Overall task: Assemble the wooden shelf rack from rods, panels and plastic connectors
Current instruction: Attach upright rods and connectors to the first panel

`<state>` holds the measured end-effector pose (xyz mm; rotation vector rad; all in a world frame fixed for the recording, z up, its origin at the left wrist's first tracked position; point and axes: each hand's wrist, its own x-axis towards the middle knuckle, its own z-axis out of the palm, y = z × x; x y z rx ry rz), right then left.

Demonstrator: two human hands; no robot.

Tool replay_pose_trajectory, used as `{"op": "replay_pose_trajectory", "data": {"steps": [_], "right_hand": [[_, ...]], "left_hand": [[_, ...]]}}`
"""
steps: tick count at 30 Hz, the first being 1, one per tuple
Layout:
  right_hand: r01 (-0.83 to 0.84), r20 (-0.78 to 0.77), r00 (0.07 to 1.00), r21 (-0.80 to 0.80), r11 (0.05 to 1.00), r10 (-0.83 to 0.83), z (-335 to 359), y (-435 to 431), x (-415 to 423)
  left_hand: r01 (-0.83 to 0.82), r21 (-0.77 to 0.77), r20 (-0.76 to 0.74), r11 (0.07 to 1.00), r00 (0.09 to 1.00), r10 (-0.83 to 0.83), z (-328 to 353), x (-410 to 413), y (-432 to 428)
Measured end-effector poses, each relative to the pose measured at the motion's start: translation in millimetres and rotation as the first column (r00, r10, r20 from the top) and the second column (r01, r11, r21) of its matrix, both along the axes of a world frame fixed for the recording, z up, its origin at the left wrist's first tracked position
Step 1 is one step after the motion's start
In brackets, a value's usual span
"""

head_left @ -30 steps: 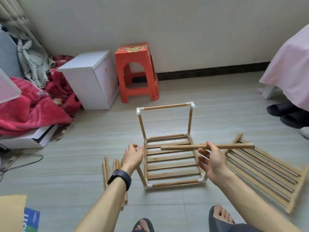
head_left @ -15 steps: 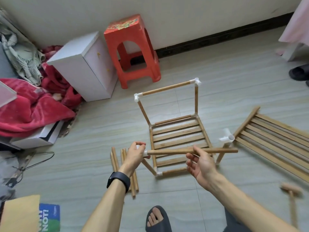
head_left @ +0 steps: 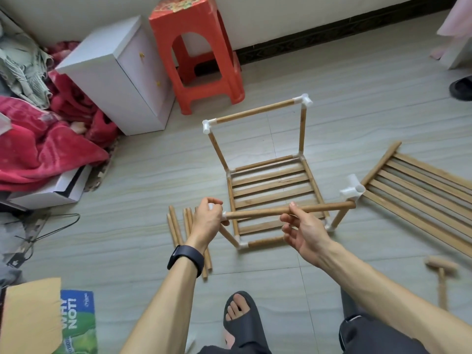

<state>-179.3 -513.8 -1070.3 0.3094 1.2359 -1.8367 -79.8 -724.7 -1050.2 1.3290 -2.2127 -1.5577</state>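
Observation:
A half-built rack [head_left: 268,180] stands on the floor: a slatted panel with rods rising from its corners and white plastic connectors at the joints. My right hand [head_left: 304,231] grips a loose wooden rod [head_left: 321,208] held level over the panel's near edge. My left hand [head_left: 208,218] is pinched on a white connector [head_left: 224,214] at the rod's left end, atop the near-left upright. The rod's right end lies just below another white connector [head_left: 353,190] on the near-right upright. Several spare rods [head_left: 180,226] lie left of the rack.
A second slatted panel [head_left: 421,192] lies at the right, a wooden mallet [head_left: 440,274] nearer me. A red stool [head_left: 196,52] and white cabinet [head_left: 117,70] stand behind the rack. Red blankets [head_left: 38,139] and boxes fill the left. My sandalled foot [head_left: 241,318] is below.
The rod has come down and to the left; its left end now meets the connector in my left hand. The camera has tilted down and closer to the rack.

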Motion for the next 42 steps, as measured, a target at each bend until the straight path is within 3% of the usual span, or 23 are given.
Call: {"op": "replay_pose_trajectory", "data": {"steps": [4,11,16,17,19,21,23,25,27,30,33,38,42], "right_hand": [[-0.042,-0.084,0.996,-0.032,0.999,0.039,1,-5,2],[-0.095,-0.048,0.995,-0.033,0.995,0.093,8,-5,3],[-0.142,-0.049,0.989,0.005,0.99,0.142,10,13,4],[-0.132,-0.058,0.989,0.017,0.991,0.133,8,21,3],[-0.072,-0.082,0.994,0.056,0.996,0.077,2,46,-2],[0.049,-0.126,0.991,0.108,0.993,-0.035,-5,76,-11],[0.212,-0.203,0.964,0.205,0.955,-0.17,-9,102,-25],[0.318,-0.354,0.913,0.303,0.898,-0.204,-8,116,-44],[0.335,-0.511,0.849,0.319,0.886,-0.137,-3,116,-65],[0.197,-0.637,0.761,0.41,0.89,0.125,2,99,-90],[0.048,-0.589,0.739,0.53,0.846,0.327,-8,87,-104],[0.213,-0.662,0.724,0.483,0.849,0.195,-23,85,-107],[0.284,-0.687,0.715,0.454,0.845,0.129,-21,69,-98]], "left_hand": [[-0.013,-0.026,0.016,1.0,1.0,0.013,-1,-6,2],[0.007,-0.059,0.039,0.998,0.999,-0.005,-2,-3,-4],[0.16,-0.204,0.225,0.966,0.968,-0.112,4,-8,-5],[0.215,-0.303,0.308,0.928,0.944,-0.119,8,-11,-4],[0.378,-0.544,0.457,0.749,0.882,-0.114,19,-19,1],[0.507,-0.638,0.497,0.579,0.846,-0.193,33,-35,16],[0.629,-0.578,0.507,0.519,0.776,-0.375,43,-57,40],[0.758,-0.468,0.52,0.455,0.652,-0.552,47,-84,69],[0.843,-0.409,0.543,0.349,0.533,-0.649,46,-109,104],[0.887,-0.424,0.589,0.184,0.424,-0.688,34,-134,147],[0.891,-0.415,0.567,0.186,0.413,-0.713,18,-140,158],[0.816,-0.555,0.489,0.163,0.478,-0.73,7,-125,141],[0.781,-0.589,0.472,0.211,0.543,-0.694,8,-132,138]]}}
